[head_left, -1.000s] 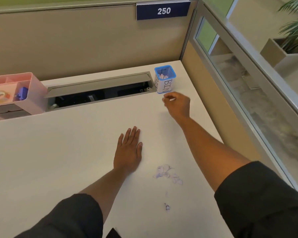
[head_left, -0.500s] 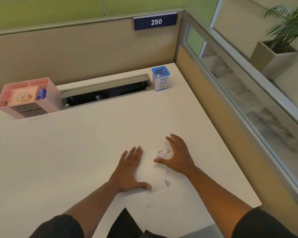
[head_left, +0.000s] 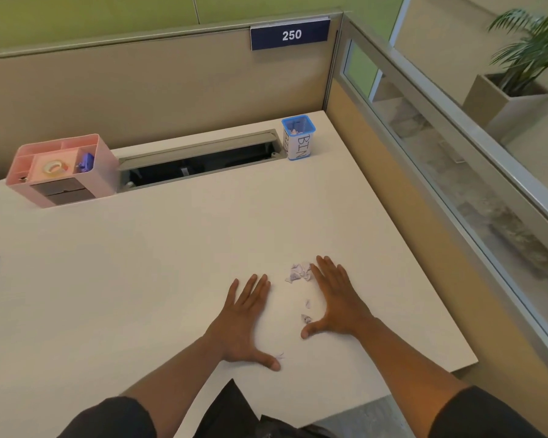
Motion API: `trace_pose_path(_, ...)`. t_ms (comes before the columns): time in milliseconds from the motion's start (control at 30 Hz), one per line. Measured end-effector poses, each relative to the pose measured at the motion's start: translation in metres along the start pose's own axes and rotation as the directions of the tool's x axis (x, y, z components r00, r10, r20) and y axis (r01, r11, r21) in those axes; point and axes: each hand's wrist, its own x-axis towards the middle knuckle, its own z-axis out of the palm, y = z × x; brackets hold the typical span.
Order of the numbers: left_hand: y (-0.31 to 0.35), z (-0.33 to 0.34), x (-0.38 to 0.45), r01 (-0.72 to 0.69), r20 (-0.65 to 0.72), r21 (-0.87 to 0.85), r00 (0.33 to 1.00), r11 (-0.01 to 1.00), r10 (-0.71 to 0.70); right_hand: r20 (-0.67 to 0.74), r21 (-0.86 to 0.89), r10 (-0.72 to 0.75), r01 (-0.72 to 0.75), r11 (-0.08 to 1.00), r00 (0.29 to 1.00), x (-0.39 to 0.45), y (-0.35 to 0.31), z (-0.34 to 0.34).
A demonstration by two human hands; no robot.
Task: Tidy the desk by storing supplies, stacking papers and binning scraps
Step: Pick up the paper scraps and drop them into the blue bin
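Left hand (head_left: 242, 317) and right hand (head_left: 336, 298) lie flat, fingers straight, flanking paper scraps (head_left: 298, 273); print on them unreadable.

Office cubicle: partition (head_left: 159, 86), numbered sign (head_left: 290, 34).

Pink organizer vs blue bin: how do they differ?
The pink organizer is wide, split into compartments and holds a tape roll; the blue bin is narrow, a single cup, labelled BIN, with paper scraps inside. The organizer stands far left, the bin far right. Both stand upright along the back of the desk.
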Motion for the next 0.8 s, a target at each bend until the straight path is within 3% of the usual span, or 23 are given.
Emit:
trace_pose_path(100, 0.001, 0.002, 0.001, 0.009, -0.026, 0.010, 1.000, 1.000, -0.008, -0.022, 0.032, 0.050, -0.049, 0.998, 0.998, 0.011, -0.003, 0.000)
trace_pose_path(333, 0.011, 0.007, 0.011, 0.163, -0.107, -0.108, 0.979, 0.981, -0.175, -0.201, 0.124, 0.181, -0.158, 0.980, 0.963, 0.028, -0.016, 0.006)
trace_pose_path(467, 0.012, 0.009, 0.015, 0.237, -0.162, -0.147, 0.952, 0.960, -0.260, -0.246, 0.139, 0.118, -0.085, 0.987, 0.962, 0.020, -0.014, 0.007)
trace_pose_path(600, 0.013, 0.011, 0.017, 0.193, -0.165, -0.117, 0.963, 0.974, -0.211, -0.238, 0.064, 0.006, 0.009, 0.998, 0.971, 0.014, -0.007, 0.003)
trace_pose_path(800, 0.026, 0.015, 0.031, 0.217, -0.165, -0.055, 0.961, 0.975, -0.223, -0.231, -0.058, 0.001, -0.014, 0.998, 0.973, 0.018, -0.007, 0.007)
